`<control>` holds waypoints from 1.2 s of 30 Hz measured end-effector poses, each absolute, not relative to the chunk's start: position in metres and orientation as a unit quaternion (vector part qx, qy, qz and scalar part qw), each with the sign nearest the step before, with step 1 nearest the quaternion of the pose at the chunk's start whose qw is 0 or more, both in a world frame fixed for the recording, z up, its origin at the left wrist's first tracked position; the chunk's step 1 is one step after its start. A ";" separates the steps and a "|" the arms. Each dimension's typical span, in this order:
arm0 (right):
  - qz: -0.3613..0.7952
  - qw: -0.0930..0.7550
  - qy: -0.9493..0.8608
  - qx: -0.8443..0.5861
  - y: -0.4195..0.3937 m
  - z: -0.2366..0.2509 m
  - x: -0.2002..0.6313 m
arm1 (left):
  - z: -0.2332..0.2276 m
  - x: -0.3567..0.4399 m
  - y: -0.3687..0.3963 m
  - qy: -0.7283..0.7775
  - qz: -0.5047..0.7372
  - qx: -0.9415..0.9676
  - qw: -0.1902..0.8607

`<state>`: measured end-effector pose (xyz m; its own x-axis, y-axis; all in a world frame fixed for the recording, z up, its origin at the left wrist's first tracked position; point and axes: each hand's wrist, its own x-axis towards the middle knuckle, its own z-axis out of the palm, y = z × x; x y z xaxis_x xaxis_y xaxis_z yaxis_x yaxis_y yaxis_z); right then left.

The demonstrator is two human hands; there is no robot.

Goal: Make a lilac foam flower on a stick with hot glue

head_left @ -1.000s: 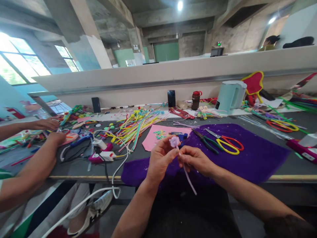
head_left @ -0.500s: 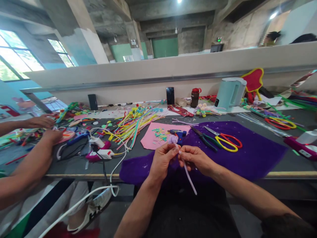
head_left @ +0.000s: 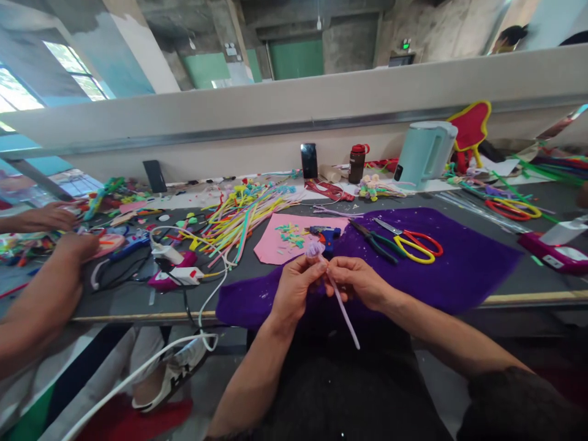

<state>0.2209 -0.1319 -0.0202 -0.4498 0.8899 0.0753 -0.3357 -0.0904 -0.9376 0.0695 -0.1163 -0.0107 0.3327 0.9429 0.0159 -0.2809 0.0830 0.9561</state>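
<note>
A pale lilac pipe-cleaner flower stands above my fingertips, its long fuzzy stem slanting down toward my lap. My left hand is closed in a pinch just under the bloom. Beside it, my right hand pinches the upper stem, the fingertips of both hands touching or nearly so. Exactly where the fingers grip is partly hidden. Beyond the flower lies a blue glue gun at the edge of a pink sheet. Dark-handled pliers and red-and-yellow scissors rest on the purple cloth.
Bundled pipe cleaners lie left of the pink sheet. A power strip with a white cable sits nearer the edge. A co-worker's arm reaches in at left. A phone, bottle and kettle stand behind.
My head view has shifted, so the table appears slightly higher and farther left. Both hands still hold the flower, and its stem now hangs at a slightly different, straighter angle.
</note>
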 end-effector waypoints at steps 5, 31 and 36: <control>0.669 0.446 -0.522 -0.286 -0.134 -0.021 0.222 | -0.010 0.070 -0.120 0.335 0.461 0.507 0.647; 0.600 0.424 -0.613 -0.292 -0.158 -0.031 0.223 | -0.010 0.078 -0.144 0.334 0.503 0.424 0.675; 0.603 0.426 -0.598 -0.313 -0.162 -0.035 0.223 | -0.004 0.075 -0.143 0.327 0.530 0.427 0.656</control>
